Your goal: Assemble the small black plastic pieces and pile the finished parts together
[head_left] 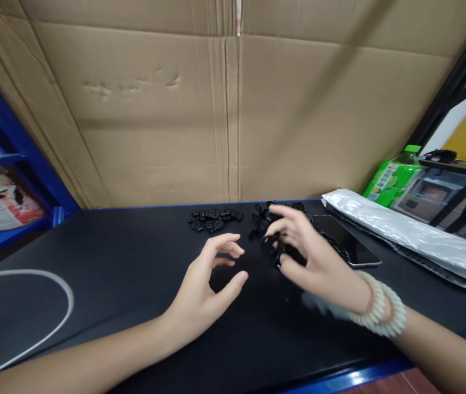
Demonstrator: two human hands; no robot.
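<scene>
My left hand (206,284) hovers over the black tabletop with its thumb and fingers apart and nothing between them. Beyond its fingertips lies a small heap of black plastic parts (215,215), some of them round. To the right, my right hand (304,246), slightly blurred, reaches over a second heap of black parts (260,213). Its fingers are curved and spread from the thumb, with dark pieces showing between and below them. Whether those pieces touch the fingers is unclear, and the hand hides part of this heap.
A dark flat tablet-like device (350,241) lies right of the second heap. Beside it are a silvery plastic package (405,230) and a green-labelled bottle pack (392,178). A white cable (68,298) loops at left. Cardboard (154,137) walls the back.
</scene>
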